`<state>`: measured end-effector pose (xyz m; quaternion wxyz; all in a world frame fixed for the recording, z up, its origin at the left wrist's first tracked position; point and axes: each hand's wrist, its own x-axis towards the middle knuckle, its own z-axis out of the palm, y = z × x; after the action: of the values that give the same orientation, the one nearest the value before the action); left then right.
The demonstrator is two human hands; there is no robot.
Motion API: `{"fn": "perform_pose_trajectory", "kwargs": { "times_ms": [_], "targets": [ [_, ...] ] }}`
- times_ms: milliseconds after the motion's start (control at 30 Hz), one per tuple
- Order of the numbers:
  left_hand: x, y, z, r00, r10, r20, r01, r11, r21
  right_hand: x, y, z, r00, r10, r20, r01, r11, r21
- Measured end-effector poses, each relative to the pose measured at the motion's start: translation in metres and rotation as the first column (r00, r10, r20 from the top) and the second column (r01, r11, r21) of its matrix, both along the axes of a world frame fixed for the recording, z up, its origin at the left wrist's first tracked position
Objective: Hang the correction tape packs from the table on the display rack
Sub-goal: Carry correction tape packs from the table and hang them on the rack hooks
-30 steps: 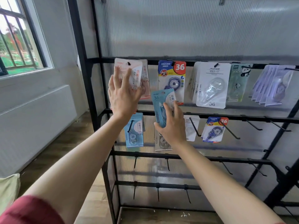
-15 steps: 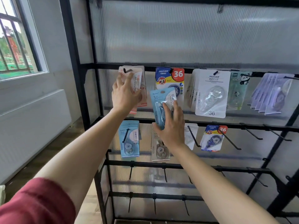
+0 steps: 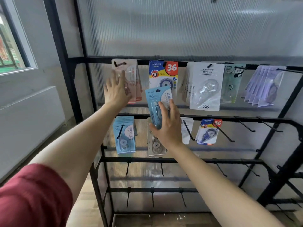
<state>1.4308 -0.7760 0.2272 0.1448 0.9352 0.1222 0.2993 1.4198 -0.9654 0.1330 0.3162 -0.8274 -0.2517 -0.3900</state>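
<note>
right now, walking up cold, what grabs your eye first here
The right hand holds a blue correction tape pack before the black display rack, mid-frame. Left of it, the left hand rests on the pink packs hanging on the top row, beside a pack with a red 36.

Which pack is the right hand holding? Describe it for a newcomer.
On the black display rack, look between the top two rails, left of centre. The right hand holds a light blue pack in front of a yellow-and-blue pack with a red 36. Unlike the matching blue packs lower left, it hangs on no hook.
</note>
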Motion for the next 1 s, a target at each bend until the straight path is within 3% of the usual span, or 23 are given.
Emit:
{"fn": "perform_pose_trajectory", "kwargs": {
  "times_ms": [200,600,1000],
  "targets": [
    [-0.046,0.012,-0.050,1.000,-0.021,-0.001,0.021,1.000,0.012,-0.020,0.004,-0.030,0.997,0.050,-0.059,-0.052,0.998,-0.019],
    [-0.107,0.053,-0.137,0.987,0.094,-0.130,-0.100,0.994,-0.039,-0.082,0.050,-0.108,0.974,0.154,-0.164,-0.180,0.971,-0.158],
    [-0.100,0.118,-0.145,0.988,-0.045,-0.149,0.045,0.999,-0.009,-0.094,0.102,-0.131,0.980,-0.026,-0.199,-0.013,0.981,-0.193]
  ]
}}
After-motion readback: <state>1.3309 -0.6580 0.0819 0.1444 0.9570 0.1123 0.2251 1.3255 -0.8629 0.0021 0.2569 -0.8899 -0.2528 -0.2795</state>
